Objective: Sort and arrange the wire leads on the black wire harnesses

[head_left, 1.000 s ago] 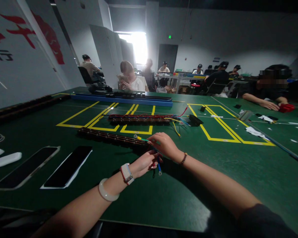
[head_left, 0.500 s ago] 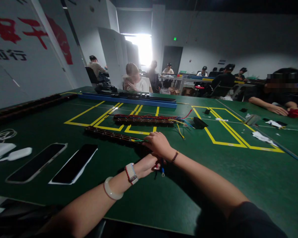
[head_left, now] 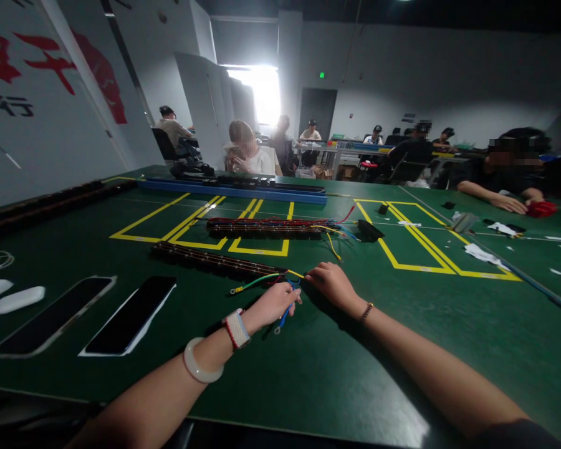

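Note:
A long dark wire harness (head_left: 215,259) lies slanted on the green table, its right end between my hands. My left hand (head_left: 275,302) is closed on the blue wire (head_left: 284,317), whose ring terminal hangs below the fingers. A green wire (head_left: 257,282) with a yellow-sleeved ring terminal sticks out leftward above that hand. The fingers of my right hand (head_left: 331,284) are pinched at the tip of a yellow wire (head_left: 295,274) coming from the harness end. Behind lies a second harness (head_left: 271,229) with red, blue and yellow wire ends.
Two phones (head_left: 131,315) (head_left: 53,317) and a white charger (head_left: 21,300) lie at the left. A blue tray (head_left: 234,191) spans the back. Yellow tape outlines mark the green table (head_left: 355,374). At the right, a person's hands (head_left: 509,202) rest near red material; paper scraps lie nearby.
My right hand has moved right, away from my left hand, and now pinches the yellow wire. The green wire now points left, and the wires between my hands have come into view.

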Demonstrator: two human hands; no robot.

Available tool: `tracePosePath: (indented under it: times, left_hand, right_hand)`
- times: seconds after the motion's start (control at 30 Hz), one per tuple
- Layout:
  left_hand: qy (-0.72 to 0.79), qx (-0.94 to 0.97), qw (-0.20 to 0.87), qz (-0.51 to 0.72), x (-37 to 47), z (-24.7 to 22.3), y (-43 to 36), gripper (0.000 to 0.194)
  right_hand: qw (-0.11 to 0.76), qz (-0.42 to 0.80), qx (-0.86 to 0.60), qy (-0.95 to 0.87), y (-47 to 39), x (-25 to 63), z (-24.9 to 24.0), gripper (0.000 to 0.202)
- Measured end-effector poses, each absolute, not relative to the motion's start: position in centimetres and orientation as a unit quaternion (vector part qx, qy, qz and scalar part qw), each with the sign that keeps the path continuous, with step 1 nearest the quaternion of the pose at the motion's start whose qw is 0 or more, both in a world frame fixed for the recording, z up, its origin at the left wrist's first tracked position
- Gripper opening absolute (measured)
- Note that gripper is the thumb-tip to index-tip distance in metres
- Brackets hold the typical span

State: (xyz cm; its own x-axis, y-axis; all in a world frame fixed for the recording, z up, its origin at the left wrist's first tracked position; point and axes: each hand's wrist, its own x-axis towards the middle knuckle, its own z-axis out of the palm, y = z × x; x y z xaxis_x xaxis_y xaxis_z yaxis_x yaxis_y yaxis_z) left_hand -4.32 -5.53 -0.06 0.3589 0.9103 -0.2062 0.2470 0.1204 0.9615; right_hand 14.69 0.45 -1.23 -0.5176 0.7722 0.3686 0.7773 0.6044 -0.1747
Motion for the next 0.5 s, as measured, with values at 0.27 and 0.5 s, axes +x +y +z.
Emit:
tracePosePath:
  times: [0.27,0.5]
  left_hand:
    - [0.527,0.729,0.306,0.313,-5.0,0.1,-5.7,0.02]
    - [0.445,0.767,0.345,0.307,-6.0,0.7,-4.9,0.018]
  right_hand:
    - [0.228,0.068,-0.429,-0.871,0.8,14.9,-1.9,0.024]
    - [0.245,0.114,-0.432,-0.861,1.1,15.3,-2.3,0.024]
